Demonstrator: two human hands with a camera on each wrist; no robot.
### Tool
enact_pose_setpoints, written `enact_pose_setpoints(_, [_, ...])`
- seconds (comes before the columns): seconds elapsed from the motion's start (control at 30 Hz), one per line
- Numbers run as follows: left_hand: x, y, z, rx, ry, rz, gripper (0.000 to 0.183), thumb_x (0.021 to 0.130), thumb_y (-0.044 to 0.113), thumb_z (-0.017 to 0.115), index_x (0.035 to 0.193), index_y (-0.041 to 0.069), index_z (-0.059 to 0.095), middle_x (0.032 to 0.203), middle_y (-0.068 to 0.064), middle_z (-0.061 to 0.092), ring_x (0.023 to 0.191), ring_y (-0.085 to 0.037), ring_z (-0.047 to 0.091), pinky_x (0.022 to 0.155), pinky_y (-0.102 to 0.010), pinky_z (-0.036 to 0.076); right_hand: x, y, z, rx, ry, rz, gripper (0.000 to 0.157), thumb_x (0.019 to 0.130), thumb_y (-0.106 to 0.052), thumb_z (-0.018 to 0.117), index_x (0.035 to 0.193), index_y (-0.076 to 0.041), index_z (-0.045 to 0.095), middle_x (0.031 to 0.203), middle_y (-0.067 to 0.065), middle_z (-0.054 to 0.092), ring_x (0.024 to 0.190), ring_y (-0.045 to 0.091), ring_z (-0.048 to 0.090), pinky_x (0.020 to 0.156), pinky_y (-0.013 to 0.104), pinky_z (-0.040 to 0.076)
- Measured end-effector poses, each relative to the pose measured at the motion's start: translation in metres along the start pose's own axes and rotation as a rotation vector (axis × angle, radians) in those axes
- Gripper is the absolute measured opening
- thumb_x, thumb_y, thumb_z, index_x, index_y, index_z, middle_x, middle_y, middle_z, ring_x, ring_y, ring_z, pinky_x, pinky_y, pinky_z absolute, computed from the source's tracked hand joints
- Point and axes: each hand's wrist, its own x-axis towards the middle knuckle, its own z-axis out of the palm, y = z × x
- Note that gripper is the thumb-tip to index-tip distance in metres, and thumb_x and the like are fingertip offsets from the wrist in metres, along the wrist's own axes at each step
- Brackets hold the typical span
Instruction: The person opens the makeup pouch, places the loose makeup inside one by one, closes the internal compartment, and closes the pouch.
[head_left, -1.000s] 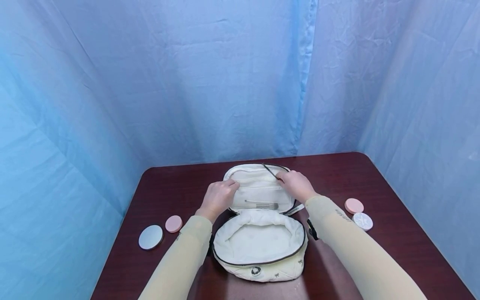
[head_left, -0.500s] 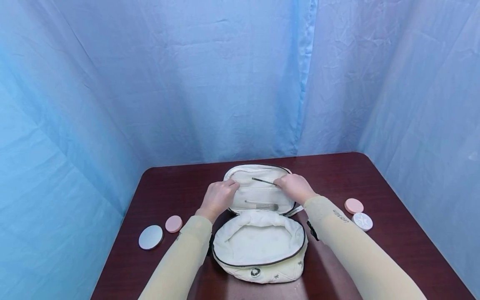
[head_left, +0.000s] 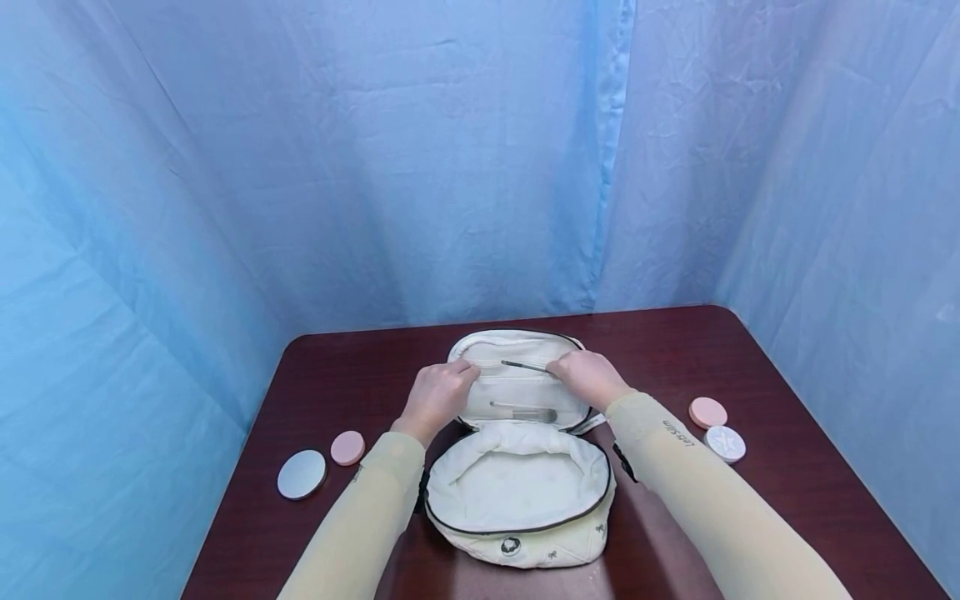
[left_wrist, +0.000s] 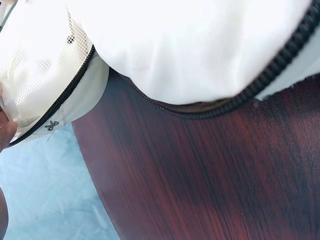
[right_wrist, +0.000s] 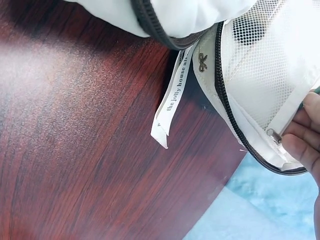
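A white quilted makeup bag (head_left: 517, 546) lies unzipped, its lid (head_left: 517, 392) folded back with mesh pockets facing up. My left hand (head_left: 437, 396) pinches the lid's left side near the upper pocket's edge; in the left wrist view, its fingertips (left_wrist: 6, 127) show at that edge. From the right, my right hand (head_left: 591, 377) pinches a slim dark makeup brush (head_left: 525, 365), which points left across the upper pocket. In the right wrist view, its fingers (right_wrist: 300, 145) are beside a zipper pull (right_wrist: 273, 136). Another makeup brush (head_left: 534, 413) lies behind the lower mesh.
Left of the bag are a pink round compact (head_left: 347, 447) and a larger pale one (head_left: 302, 474). Another pink compact (head_left: 708, 412) and a white embossed one (head_left: 724, 443) lie to the right. Blue curtains (head_left: 480, 167) enclose the dark red table (head_left: 360, 367).
My right hand has turned the slim brush from pointing up over the lid's far edge to lying nearly level, tip left, and lower over the pocket. The left hand has stayed put.
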Motion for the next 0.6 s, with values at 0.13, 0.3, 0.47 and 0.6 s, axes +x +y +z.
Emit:
enact_pose_setpoints(0.13, [0.0004, 0.0008, 0.0001, 0.001, -0.003, -0.003, 0.024, 0.085, -0.008, 0.07, 0.085, 0.016, 0.072, 0.088, 0.003, 0.075, 0.061, -0.011, 0.064, 0.053, -0.026, 0.054, -0.0008, -0.0009, -0.0021, 0.018, -0.014, 0.003, 0.02, 0.091, -0.002, 0.066, 0.078, -0.018, 0.067, 0.071, -0.001, 0.067, 0.067, 0.016, 0.064, 0.058, 0.038, 0.053])
enact_pose_setpoints(0.3, [-0.0001, 0.0011, 0.0009, 0.006, -0.009, -0.004, 0.024, 0.085, -0.008, 0.07, 0.085, 0.016, 0.072, 0.089, 0.004, 0.075, 0.061, -0.011, 0.064, 0.053, -0.026, 0.053, -0.0022, 0.0002, -0.0014, 0.059, -0.025, 0.015, 0.025, 0.092, -0.002, 0.066, 0.074, -0.018, 0.065, 0.072, 0.0, 0.068, 0.068, 0.017, 0.065, 0.059, 0.038, 0.052])
enact_pose_setpoints(0.47, [-0.0012, 0.0006, 0.0017, 0.014, -0.009, -0.005, 0.024, 0.085, -0.008, 0.07, 0.085, 0.016, 0.071, 0.088, 0.004, 0.075, 0.059, -0.011, 0.062, 0.052, -0.026, 0.052, -0.0028, 0.0014, -0.0007, 0.099, -0.025, 0.013, 0.031, 0.093, 0.0, 0.066, 0.069, -0.018, 0.061, 0.068, -0.001, 0.065, 0.064, 0.015, 0.062, 0.058, 0.037, 0.05])
enact_pose_setpoints(0.6, [-0.0018, 0.0001, 0.0018, 0.023, 0.001, -0.005, 0.025, 0.084, -0.008, 0.07, 0.083, 0.016, 0.071, 0.088, 0.004, 0.074, 0.059, -0.011, 0.062, 0.052, -0.026, 0.052, -0.003, 0.0018, -0.0017, 0.132, -0.032, 0.007, 0.031, 0.094, -0.006, 0.068, 0.068, -0.02, 0.059, 0.062, -0.004, 0.058, 0.057, 0.012, 0.051, 0.056, 0.034, 0.046])
